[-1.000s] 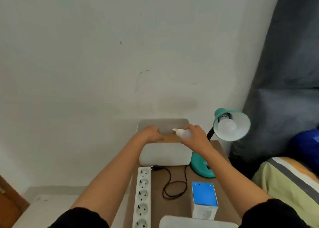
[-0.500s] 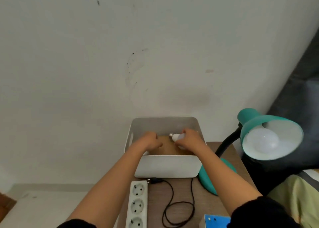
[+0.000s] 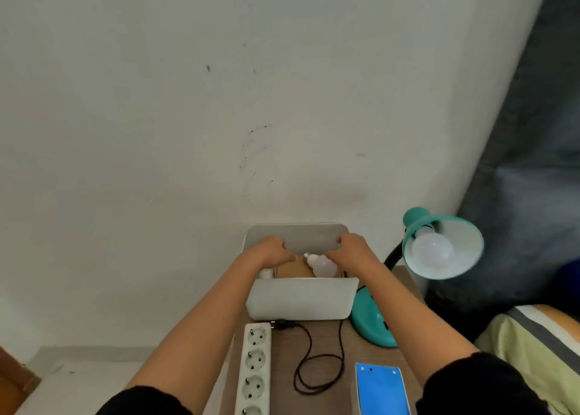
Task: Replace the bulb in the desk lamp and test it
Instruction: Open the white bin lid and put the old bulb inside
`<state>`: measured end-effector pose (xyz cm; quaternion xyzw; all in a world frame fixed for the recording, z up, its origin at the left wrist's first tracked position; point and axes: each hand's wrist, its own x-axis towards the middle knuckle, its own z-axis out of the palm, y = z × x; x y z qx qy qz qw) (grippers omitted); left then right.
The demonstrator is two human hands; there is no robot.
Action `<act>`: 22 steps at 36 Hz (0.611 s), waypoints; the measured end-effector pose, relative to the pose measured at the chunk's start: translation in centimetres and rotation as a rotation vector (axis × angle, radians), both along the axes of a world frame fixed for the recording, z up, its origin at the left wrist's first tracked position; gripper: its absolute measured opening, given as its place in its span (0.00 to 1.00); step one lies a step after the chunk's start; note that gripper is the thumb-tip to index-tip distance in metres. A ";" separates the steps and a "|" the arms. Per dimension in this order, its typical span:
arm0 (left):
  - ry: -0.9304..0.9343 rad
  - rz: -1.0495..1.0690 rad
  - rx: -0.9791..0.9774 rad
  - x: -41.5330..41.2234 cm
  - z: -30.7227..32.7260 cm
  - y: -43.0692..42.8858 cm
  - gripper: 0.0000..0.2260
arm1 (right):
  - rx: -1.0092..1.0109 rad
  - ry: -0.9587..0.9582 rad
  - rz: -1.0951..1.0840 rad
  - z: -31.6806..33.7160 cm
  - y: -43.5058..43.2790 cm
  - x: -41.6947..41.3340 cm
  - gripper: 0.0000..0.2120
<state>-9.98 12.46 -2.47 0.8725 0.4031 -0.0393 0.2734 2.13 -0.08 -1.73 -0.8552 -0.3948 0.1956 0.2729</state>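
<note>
Your left hand (image 3: 272,250) and right hand (image 3: 353,249) are both inside the white bin (image 3: 299,300), fingers curled loosely toward its far wall. Neither hand holds anything. Whether the fingertips press on the far wall cannot be told from this view.

The loose bulb (image 3: 321,264) lies between your hands, on the cardboard piece (image 3: 290,270) in the bin, just inside the near wall. Its long axis runs diagonally: the metal screw base points up and to the left, toward your left hand; the round globe points down and to the right, just under your right wrist. Your right hand is the nearer one to the globe. A second small white item sits at the bin's left end, too hidden to identify.

Outside the bin, the teal desk lamp (image 3: 439,245) stands to the right, its shade turned toward you. A white bulb (image 3: 432,250) is seated in the shade and appears unlit.

The lamp plug (image 3: 281,324) lies on the table beside the top of the power strip (image 3: 255,367), not inserted in any socket. A blue box (image 3: 381,389) stands at the near edge.

Judged from this layout, the swap is done and the test remains. Insert the plug before switching on.
</note>
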 end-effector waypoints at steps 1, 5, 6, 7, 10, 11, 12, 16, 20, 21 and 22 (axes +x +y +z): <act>-0.008 -0.007 0.013 -0.5 0.7 -0.8 0.10 | 0.016 -0.014 0.000 0.6 -1.0 -0.4 0.18; -0.051 -0.030 0.035 -2.8 2.5 -4.6 0.09 | 0.050 -0.093 -0.016 2.0 -5.2 -2.0 0.15; -0.055 -0.039 0.031 -3.4 2.6 -5.7 0.09 | 0.053 -0.110 -0.021 2.1 -6.4 -2.4 0.15; -0.056 -0.052 0.029 -4.2 2.6 -6.9 0.10 | 0.051 -0.127 -0.033 2.1 -7.6 -2.8 0.16; -0.056 -0.083 0.009 -6.4 2.3 -10.5 0.11 | 0.042 -0.143 -0.072 1.6 -11.4 -3.9 0.18; -0.058 -0.091 0.009 -7.1 2.1 -11.7 0.12 | 0.039 -0.136 -0.086 1.3 -12.7 -4.2 0.18; -0.058 -0.099 0.014 -7.8 1.7 -12.8 0.13 | 0.039 -0.129 -0.097 1.0 -13.9 -4.6 0.16; -0.040 -0.103 0.008 -10.4 -0.8 -17.1 0.09 | 0.020 -0.101 -0.146 -0.8 -19.1 -6.3 0.13; 0.001 -0.118 -0.036 -12.9 -4.3 -21.4 0.11 | 0.024 -0.054 -0.142 -3.5 -24.1 -8.4 0.06; 0.013 -0.109 -0.048 -13.5 -5.4 -22.3 0.12 | 0.051 -0.046 -0.151 -4.2 -25.2 -9.0 0.11; 0.029 -0.099 -0.063 -14.1 -6.5 -23.1 0.12 | 0.067 -0.027 -0.174 -5.0 -26.3 -9.4 0.16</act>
